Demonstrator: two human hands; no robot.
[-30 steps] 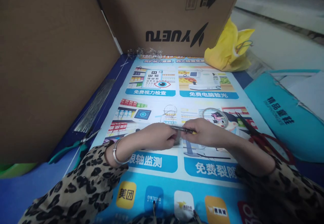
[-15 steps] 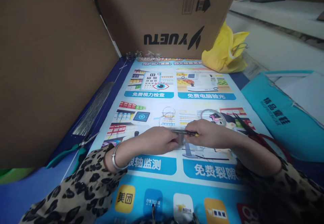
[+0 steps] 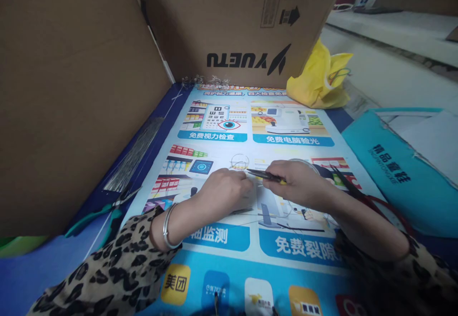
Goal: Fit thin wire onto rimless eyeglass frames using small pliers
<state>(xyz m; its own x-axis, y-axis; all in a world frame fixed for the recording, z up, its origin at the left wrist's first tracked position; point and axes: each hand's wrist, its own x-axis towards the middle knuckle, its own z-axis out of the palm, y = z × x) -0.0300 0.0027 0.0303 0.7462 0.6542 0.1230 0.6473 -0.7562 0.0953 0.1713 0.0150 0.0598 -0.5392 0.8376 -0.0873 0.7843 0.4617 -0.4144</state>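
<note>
One pair of pliers (image 3: 265,175) fills my right hand (image 3: 298,180), midway between the side edges of the poster (image 3: 257,256); my left hand (image 3: 228,188) curls narrow, on what I can't tell. Tips so near could slip, nipping it.

A cardboard panel (image 3: 71,92) stands at the left; another, a cardboard sheet (image 3: 229,30) printed YUETU upside down, stands behind the colourful poster (image 3: 229,261). A crumpled yellow bag (image 3: 320,82) sits near the poster's far right corner. Nearer, a blue box (image 3: 400,173) bears black lettering. Beyond runs a pale ledge (image 3: 386,26).
</note>
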